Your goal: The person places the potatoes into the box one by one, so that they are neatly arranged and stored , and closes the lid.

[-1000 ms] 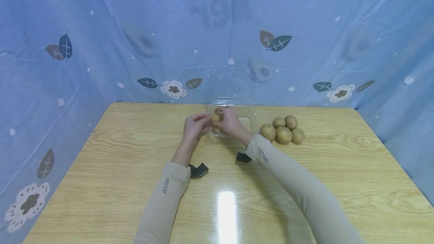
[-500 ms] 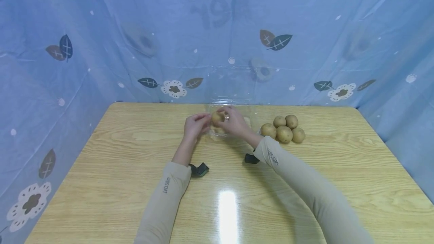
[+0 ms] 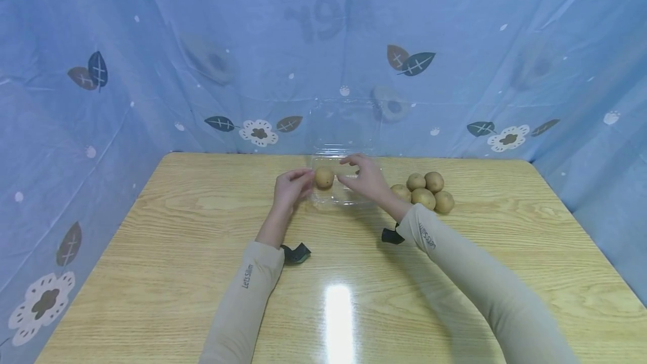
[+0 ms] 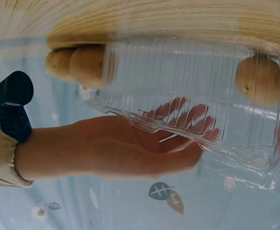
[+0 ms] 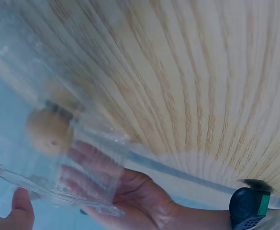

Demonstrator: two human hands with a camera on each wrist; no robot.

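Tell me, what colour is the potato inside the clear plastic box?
The potato is light yellowish brown; the head view shows it best.

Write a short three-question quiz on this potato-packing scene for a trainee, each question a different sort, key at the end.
1. True or false: one potato lies inside the clear plastic box.
2. Which hand steadies the box's left side? A) left hand B) right hand
3. Fill in: the loose potatoes sit in a pile on the wooden ____.

Key: 1 true; 2 A; 3 table.
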